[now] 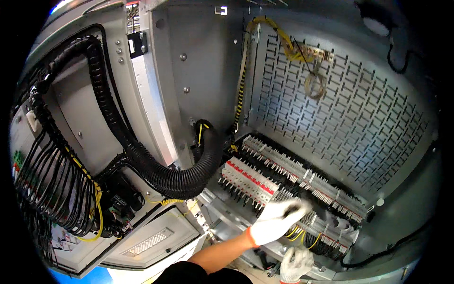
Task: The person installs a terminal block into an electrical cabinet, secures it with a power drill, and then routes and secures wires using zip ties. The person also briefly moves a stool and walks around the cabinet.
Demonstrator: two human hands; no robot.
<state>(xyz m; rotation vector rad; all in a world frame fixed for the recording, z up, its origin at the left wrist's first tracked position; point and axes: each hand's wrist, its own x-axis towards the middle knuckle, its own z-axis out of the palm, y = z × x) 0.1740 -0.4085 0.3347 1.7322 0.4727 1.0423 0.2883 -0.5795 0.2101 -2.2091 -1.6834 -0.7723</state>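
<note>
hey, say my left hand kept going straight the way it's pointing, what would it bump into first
Probably the far row of small connectors, just up and right of your left hand. The fingertips are blurred and depth is unclear, so it might pass above them.

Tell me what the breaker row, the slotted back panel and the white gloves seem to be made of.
Breaker row: probably moulded plastic, satin-looking, judging by uniform white bodies with red parts.
Slotted back panel: looks like grey sheet metal, with a dull sheen around its cut slots; coating unclear.
White gloves: seemingly matte knitted fabric, given the soft look and orange cuff edges.
</note>
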